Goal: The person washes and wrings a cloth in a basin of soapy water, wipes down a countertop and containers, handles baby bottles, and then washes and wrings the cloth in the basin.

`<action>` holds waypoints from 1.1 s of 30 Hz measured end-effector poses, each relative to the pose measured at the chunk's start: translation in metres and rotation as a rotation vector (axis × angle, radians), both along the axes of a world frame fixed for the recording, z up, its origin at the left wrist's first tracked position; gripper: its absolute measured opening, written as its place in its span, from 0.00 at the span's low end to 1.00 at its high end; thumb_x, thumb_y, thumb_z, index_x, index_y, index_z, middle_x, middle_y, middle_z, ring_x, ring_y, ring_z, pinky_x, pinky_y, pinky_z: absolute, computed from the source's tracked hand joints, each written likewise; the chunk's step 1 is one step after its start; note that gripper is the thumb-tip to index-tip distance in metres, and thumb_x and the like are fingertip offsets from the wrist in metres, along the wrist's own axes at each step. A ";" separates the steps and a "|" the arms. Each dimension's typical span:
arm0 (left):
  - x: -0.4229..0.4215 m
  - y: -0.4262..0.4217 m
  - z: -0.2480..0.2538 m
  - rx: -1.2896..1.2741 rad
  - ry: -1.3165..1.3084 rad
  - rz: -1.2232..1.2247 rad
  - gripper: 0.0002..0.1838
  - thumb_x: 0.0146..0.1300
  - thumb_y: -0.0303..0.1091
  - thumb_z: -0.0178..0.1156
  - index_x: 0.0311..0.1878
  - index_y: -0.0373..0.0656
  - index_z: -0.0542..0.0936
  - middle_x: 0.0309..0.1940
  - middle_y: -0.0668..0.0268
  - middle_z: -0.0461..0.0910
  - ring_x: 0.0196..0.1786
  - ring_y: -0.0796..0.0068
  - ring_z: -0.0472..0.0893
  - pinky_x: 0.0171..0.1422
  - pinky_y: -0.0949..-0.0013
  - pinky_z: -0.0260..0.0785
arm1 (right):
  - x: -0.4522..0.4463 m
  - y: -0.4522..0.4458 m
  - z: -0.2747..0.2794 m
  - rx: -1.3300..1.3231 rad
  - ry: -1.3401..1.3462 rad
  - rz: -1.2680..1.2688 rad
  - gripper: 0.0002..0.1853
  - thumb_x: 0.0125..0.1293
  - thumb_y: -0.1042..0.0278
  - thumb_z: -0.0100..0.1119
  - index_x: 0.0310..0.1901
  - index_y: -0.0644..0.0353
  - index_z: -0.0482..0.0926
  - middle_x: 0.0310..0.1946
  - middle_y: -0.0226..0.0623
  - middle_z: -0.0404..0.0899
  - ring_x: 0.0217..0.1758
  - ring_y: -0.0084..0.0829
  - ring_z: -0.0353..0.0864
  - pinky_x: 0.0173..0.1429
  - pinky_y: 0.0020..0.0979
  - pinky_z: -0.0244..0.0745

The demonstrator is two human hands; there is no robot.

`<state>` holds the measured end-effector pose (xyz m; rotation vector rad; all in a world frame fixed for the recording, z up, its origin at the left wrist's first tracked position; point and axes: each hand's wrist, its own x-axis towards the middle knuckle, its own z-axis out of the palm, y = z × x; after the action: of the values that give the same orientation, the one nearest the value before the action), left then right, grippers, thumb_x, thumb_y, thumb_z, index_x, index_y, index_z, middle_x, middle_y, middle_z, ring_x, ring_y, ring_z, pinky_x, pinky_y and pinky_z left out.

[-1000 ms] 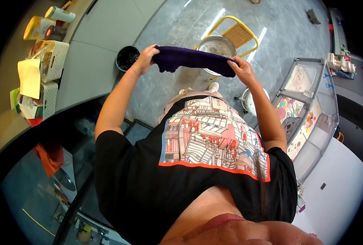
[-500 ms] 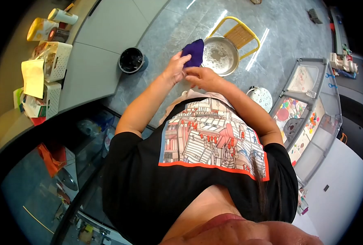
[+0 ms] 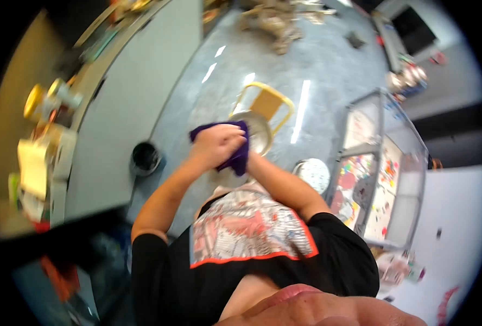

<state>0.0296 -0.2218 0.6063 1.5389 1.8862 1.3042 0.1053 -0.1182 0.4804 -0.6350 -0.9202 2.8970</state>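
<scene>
Cloth (image 3: 240,161): purple, bunched between the two hands, in front of the basin's near-left edge as seen from above; one loose end points to 10 o'clock, another hangs towards 5.
Left hand (image 3: 213,146): on top of the cloth, fingers curled closely over it, apparently gripping; blur hides how firmly.
Right hand (image 3: 253,162): mostly behind the cloth; how far its fingers are closed, and on what, I cannot tell.
Loose ends: likeliest trouble; only the bunched middle is covered, so a fold could work free and drag the rest out if the left fingers slacken.
Basin (image 3: 261,133): at 2 o'clock from the cloth; a slip that way could land cloth in it, or a trailing end could catch its rim.
Chair (image 3: 265,103): yellow, beyond the basin at 1 to 2 o'clock; a wide swing of the cloth might snag its frame.
Bucket (image 3: 146,157): dark, at 9 o'clock, well apart; a low risk unless the cloth is flung.
Floor (image 3: 197,103): glossy; if wet, which I cannot tell, a hurried step could slide.
</scene>
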 end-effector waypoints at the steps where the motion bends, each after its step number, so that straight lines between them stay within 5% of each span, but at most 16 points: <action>1: -0.011 0.008 -0.005 0.012 -0.651 -0.101 0.19 0.70 0.46 0.54 0.53 0.41 0.81 0.51 0.59 0.82 0.49 0.64 0.83 0.55 0.66 0.74 | -0.007 0.001 0.001 -0.008 0.018 -0.018 0.22 0.75 0.53 0.44 0.62 0.59 0.70 0.54 0.38 0.76 0.59 0.34 0.76 0.64 0.35 0.73; 3: -0.028 0.037 0.003 0.267 -1.516 -0.298 0.24 0.76 0.50 0.40 0.59 0.43 0.75 0.50 0.58 0.82 0.49 0.65 0.82 0.54 0.66 0.75 | -0.021 0.002 0.007 -0.024 0.045 -0.060 0.22 0.75 0.53 0.44 0.61 0.59 0.70 0.54 0.38 0.76 0.59 0.34 0.76 0.64 0.35 0.73; 6: -0.020 0.086 -0.007 0.494 -2.068 0.011 0.25 0.77 0.52 0.38 0.56 0.43 0.75 0.46 0.58 0.83 0.42 0.64 0.83 0.47 0.66 0.76 | -0.025 0.011 0.020 -0.029 0.079 -0.136 0.21 0.75 0.53 0.43 0.60 0.58 0.70 0.54 0.38 0.76 0.59 0.33 0.76 0.64 0.34 0.73; 12: 0.014 0.120 -0.046 0.468 -1.567 -0.181 0.23 0.78 0.50 0.36 0.52 0.42 0.75 0.33 0.62 0.81 0.30 0.69 0.77 0.38 0.68 0.73 | -0.011 0.035 0.027 -0.102 0.147 -0.311 0.21 0.75 0.52 0.42 0.59 0.57 0.71 0.54 0.37 0.76 0.59 0.32 0.75 0.64 0.33 0.72; 20: 0.065 0.118 -0.027 0.395 -1.015 -0.352 0.23 0.78 0.46 0.37 0.47 0.37 0.76 0.32 0.60 0.80 0.32 0.70 0.80 0.40 0.68 0.74 | 0.032 0.048 0.013 -0.278 0.292 -0.507 0.20 0.76 0.52 0.41 0.57 0.56 0.72 0.54 0.36 0.76 0.59 0.30 0.75 0.64 0.31 0.71; 21: 0.067 0.116 -0.025 0.402 -0.930 -0.372 0.21 0.78 0.43 0.39 0.45 0.36 0.76 0.33 0.59 0.81 0.35 0.69 0.81 0.46 0.68 0.73 | 0.035 0.048 0.011 -0.304 0.320 -0.524 0.20 0.76 0.51 0.41 0.57 0.56 0.72 0.54 0.35 0.76 0.59 0.30 0.75 0.64 0.31 0.71; 24: 0.063 0.109 -0.004 0.555 -0.149 -0.283 0.20 0.78 0.38 0.39 0.51 0.34 0.77 0.51 0.55 0.79 0.55 0.66 0.78 0.62 0.64 0.69 | 0.047 0.054 0.010 -0.374 0.441 -0.558 0.20 0.76 0.51 0.40 0.56 0.56 0.72 0.54 0.35 0.76 0.59 0.29 0.74 0.64 0.30 0.70; 27: 0.063 0.110 -0.034 0.434 -1.186 -0.169 0.19 0.77 0.35 0.41 0.63 0.35 0.70 0.61 0.58 0.72 0.64 0.65 0.72 0.73 0.62 0.59 | 0.056 0.066 0.010 -0.429 0.631 -0.515 0.20 0.76 0.51 0.39 0.56 0.55 0.72 0.54 0.35 0.76 0.59 0.29 0.74 0.65 0.30 0.70; 28: 0.059 0.108 -0.041 0.324 -1.527 -0.145 0.19 0.76 0.34 0.41 0.63 0.35 0.70 0.61 0.60 0.73 0.64 0.65 0.72 0.73 0.63 0.60 | 0.060 0.066 0.022 -0.399 0.468 -0.577 0.20 0.76 0.50 0.40 0.54 0.56 0.73 0.53 0.34 0.76 0.57 0.28 0.75 0.63 0.29 0.72; 29: 0.061 0.107 -0.045 0.197 -1.616 -0.114 0.19 0.76 0.35 0.41 0.64 0.36 0.69 0.61 0.61 0.73 0.64 0.66 0.72 0.73 0.63 0.60 | 0.054 0.090 -0.050 -0.603 0.496 -0.635 0.23 0.75 0.45 0.42 0.53 0.57 0.74 0.50 0.33 0.79 0.53 0.28 0.79 0.59 0.28 0.76; 30: 0.064 0.105 -0.051 0.064 -1.698 -0.080 0.19 0.76 0.36 0.41 0.64 0.37 0.69 0.61 0.62 0.73 0.64 0.67 0.71 0.73 0.63 0.60 | 0.058 0.080 -0.018 -0.455 0.288 -0.614 0.27 0.72 0.44 0.47 0.58 0.61 0.73 0.53 0.43 0.78 0.56 0.34 0.78 0.64 0.35 0.73; 31: 0.067 0.100 -0.070 0.042 -1.634 -0.156 0.20 0.75 0.36 0.42 0.65 0.38 0.69 0.62 0.62 0.71 0.65 0.69 0.71 0.72 0.64 0.61 | 0.065 0.074 0.014 -0.314 0.183 -0.507 0.28 0.72 0.42 0.47 0.57 0.60 0.74 0.49 0.42 0.79 0.53 0.33 0.80 0.61 0.34 0.75; 32: 0.070 0.093 -0.068 -0.076 -1.502 -0.143 0.24 0.74 0.35 0.42 0.70 0.37 0.63 0.66 0.59 0.68 0.67 0.67 0.69 0.73 0.67 0.57 | 0.069 0.071 0.040 -0.172 0.082 -0.396 0.28 0.72 0.41 0.47 0.56 0.59 0.76 0.45 0.40 0.81 0.50 0.32 0.81 0.58 0.33 0.77; 33: 0.077 0.095 -0.074 -0.045 -1.132 -0.186 0.26 0.74 0.34 0.42 0.72 0.36 0.59 0.66 0.59 0.68 0.68 0.65 0.68 0.73 0.68 0.56 | 0.068 0.061 0.053 -0.112 -0.138 -0.617 0.27 0.71 0.38 0.46 0.54 0.54 0.78 0.42 0.36 0.81 0.46 0.29 0.82 0.55 0.31 0.78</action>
<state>0.1064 -0.1272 0.5320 0.6247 0.9949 1.5295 0.1729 -0.0571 0.5330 -0.9383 -0.4565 2.3788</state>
